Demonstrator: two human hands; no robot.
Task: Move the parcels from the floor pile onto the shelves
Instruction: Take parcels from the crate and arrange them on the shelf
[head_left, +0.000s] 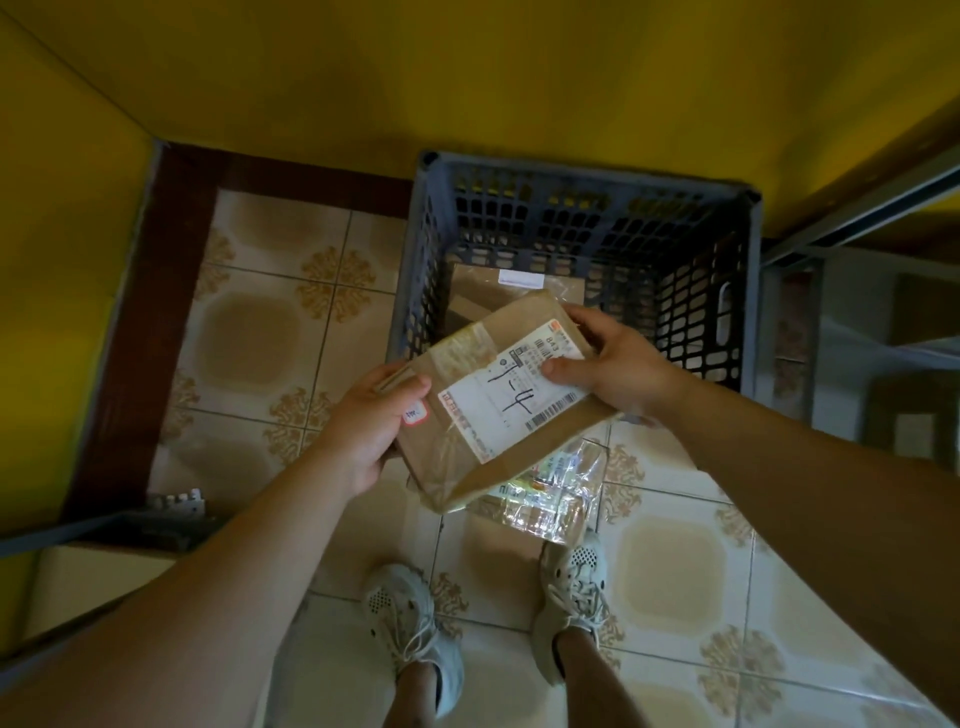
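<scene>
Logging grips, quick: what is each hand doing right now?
Left hand: holds the parcel by its left edge.
Right hand: holds the same parcel, thumb on its label.

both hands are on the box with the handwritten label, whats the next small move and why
Probably swing the parcel right, toward the shelf frame. The left hand and right hand already grip opposite ends. It is held above the floor and the crate with its label facing up and readable, so carrying it over seems all that is left.
</scene>
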